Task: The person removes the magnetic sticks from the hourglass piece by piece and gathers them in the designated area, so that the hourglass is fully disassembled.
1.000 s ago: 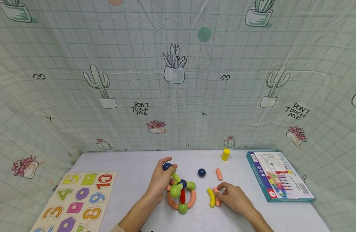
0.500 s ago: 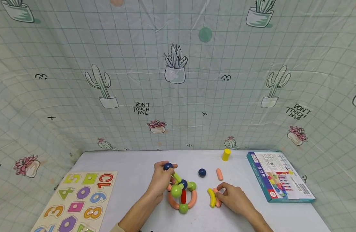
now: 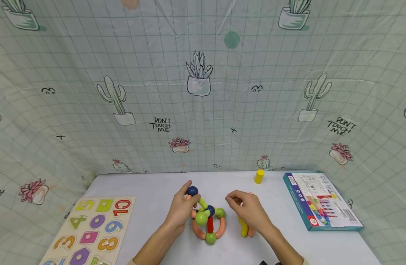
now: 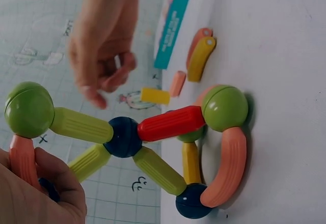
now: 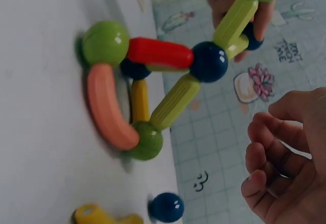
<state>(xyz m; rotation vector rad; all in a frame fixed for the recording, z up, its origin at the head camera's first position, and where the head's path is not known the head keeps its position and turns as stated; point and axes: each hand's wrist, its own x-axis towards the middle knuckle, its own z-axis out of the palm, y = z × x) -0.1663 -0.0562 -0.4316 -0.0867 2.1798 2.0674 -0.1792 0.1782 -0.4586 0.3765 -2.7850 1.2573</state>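
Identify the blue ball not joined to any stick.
The loose blue ball low in the right wrist view, on the table; the other blue balls are attached to sticks.

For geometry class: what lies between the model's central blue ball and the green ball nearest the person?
A red stick, seen in the head view.

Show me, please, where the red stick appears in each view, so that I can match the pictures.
Head: the red stick is at the lower middle.
Left wrist: the red stick is near the centre.
Right wrist: the red stick is at the upper middle.
Shared landmark: the green ball at one end.
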